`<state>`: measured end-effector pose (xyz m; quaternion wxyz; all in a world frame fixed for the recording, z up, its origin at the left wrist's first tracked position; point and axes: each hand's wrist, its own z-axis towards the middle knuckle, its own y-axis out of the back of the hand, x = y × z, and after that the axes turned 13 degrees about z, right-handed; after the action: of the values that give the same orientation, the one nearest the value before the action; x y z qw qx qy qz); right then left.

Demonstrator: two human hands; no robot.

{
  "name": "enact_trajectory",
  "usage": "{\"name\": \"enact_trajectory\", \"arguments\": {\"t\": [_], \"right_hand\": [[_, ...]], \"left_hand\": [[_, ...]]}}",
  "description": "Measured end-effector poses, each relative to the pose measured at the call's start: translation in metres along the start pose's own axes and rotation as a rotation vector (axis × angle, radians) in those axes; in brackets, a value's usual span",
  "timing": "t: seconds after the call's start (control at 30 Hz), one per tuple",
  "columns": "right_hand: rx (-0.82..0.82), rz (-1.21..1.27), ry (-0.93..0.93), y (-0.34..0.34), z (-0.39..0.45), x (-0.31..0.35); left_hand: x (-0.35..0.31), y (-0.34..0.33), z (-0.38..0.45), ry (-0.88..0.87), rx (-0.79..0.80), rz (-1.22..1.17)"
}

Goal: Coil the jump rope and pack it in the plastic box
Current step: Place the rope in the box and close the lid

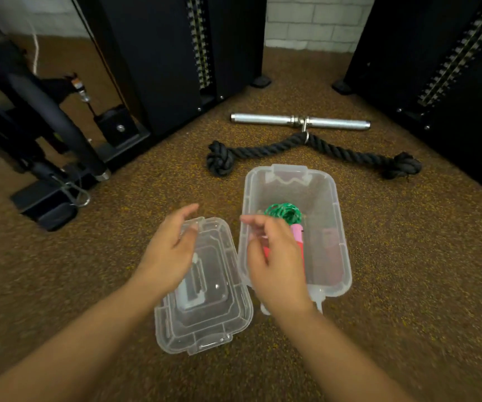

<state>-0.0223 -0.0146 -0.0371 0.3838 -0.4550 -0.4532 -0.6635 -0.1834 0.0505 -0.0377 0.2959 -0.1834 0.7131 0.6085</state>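
The clear plastic box [331, 198] stands open on the speckled brown floor. Inside it lies the jump rope: a bundle of green cord [283, 211] coiled at the far end of pink and red handles [299, 236]. My right hand [277, 262] hovers over the box's near left part with fingers loosely spread, hiding part of the handles; it holds nothing that I can see. My left hand [170, 250] is open above the clear lid [205, 309], which lies flat on the floor just left of the box.
A thick black rope attachment [263, 153] with knotted ends and a chrome bar handle [299, 121] lie on the floor beyond the box. Black weight-stack machines [176, 53] stand at the back left and right. A carabiner and machine foot [74, 192] sit at left.
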Motion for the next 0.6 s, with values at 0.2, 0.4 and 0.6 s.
{"name": "enact_trajectory", "arguments": {"t": [0.2,0.4,0.6], "right_hand": [[0.331,-0.033,-0.063,-0.059,-0.102,-0.026],[0.131,-0.101,-0.552,-0.050,-0.125,-0.116],[-0.108,0.221,-1.015,-0.052,-0.103,-0.110]], "left_hand": [[0.077,-0.044,-0.045,0.085,0.317,0.109],[0.099,-0.085,-0.067,0.162,0.533,0.464],[0.103,-0.096,-0.073,0.158,0.619,0.519]]}}
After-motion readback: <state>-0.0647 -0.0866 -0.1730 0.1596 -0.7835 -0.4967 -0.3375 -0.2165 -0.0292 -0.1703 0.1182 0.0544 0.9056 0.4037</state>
